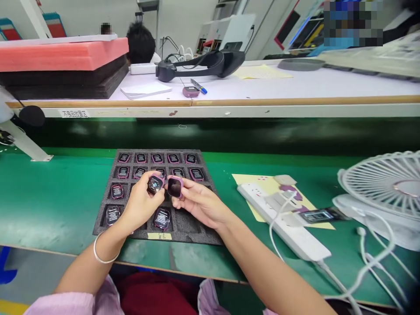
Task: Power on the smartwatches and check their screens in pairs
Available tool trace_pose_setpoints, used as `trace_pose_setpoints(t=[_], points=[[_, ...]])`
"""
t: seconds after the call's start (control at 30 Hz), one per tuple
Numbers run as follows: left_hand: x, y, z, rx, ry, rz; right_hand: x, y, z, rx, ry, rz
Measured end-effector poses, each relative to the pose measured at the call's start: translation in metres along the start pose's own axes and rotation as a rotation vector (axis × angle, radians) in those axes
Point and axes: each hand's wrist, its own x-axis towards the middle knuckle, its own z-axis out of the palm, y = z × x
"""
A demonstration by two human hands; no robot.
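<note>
My left hand (141,201) is closed on a small pink watch body (154,183) with a dark screen. My right hand (200,203) pinches a second pink watch body (174,187) right beside the first, almost touching it. Both hands hover over a black foam tray (190,223) on the green bench. The tray's pockets hold several more pink watch bodies (162,218) with labelled screens. Some pockets near my right hand are bare.
A white power strip (285,227) with cables lies on a yellow sheet (262,183) right of the tray, with a white desk fan (387,192) at the far right. A raised shelf (262,100) behind holds foam sheets (62,65), a black headset (200,63) and a pen. Another person's head (141,43) shows beyond it.
</note>
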Motion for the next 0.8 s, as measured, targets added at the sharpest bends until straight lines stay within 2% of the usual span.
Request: trace_pose_setpoints(t=[0.6, 0.8], points=[[-0.0011, 0.0039, 0.0028, 0.025, 0.005, 0.02, -0.0036, 0.0016, 0.0029, 0.009, -0.12, 0.013], [-0.0004, 0.004, 0.0016, -0.017, 0.038, 0.021, -0.0031, -0.0007, 0.0016, 0.029, -0.084, -0.003]])
